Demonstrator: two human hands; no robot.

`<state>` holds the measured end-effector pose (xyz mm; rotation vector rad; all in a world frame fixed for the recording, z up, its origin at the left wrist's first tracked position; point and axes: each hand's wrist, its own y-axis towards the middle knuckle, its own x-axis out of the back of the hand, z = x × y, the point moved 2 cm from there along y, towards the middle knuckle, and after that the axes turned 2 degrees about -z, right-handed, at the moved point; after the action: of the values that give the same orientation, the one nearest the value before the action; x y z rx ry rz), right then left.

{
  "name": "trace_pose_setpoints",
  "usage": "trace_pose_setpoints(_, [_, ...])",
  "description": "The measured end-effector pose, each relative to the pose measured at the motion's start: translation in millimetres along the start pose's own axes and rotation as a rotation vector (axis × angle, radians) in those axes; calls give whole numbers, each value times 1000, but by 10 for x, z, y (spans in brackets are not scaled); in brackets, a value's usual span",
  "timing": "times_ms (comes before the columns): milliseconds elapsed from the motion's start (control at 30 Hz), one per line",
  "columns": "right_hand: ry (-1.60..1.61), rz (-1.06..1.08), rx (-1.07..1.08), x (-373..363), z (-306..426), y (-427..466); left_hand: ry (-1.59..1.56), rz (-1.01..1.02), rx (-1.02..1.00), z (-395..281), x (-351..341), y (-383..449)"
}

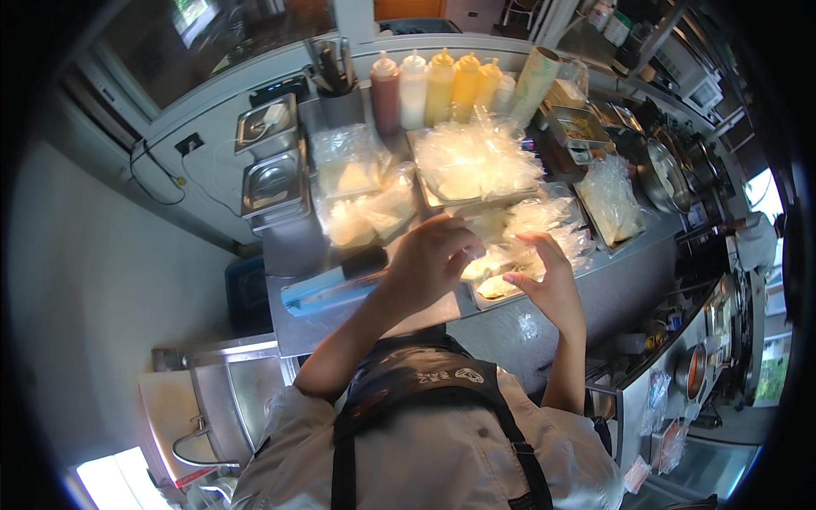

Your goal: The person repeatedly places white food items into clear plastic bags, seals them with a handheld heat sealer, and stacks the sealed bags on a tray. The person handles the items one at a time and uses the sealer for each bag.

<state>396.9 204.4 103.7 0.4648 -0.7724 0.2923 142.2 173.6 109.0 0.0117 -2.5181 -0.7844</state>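
My left hand (435,258) is raised over the front of the steel counter, its fingers curled. A pale bit shows at the fingertips, and whether it is held plastic I cannot tell. My right hand (549,274) hovers over a metal tray (488,305), thumb and fingers apart with nothing seen between them. In that tray lie several clear plastic bags (542,217) of pale food, brightly lit. Another tray (433,203) behind it carries a heap of bagged pale food (478,156). More filled bags (370,213) rest on the counter to the left.
A blue-and-white box (328,293) lies front left, near steel lidded pans (274,185). Squeeze bottles (440,89) and a utensil holder (336,105) line the back. At right stand a bagged tray (611,201) and a metal bowl (664,175). A sink (255,389) is lower left.
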Motion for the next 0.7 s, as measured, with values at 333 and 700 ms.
trace_pose_setpoints(333, [703, 169, -75, -1036, 590, -157, 133, 23, 285, -121, 733, -1179])
trace_pose_setpoints(700, [6, 114, 570, -2278, 824, -311, 195, -148, 665, 670, 977, -2414])
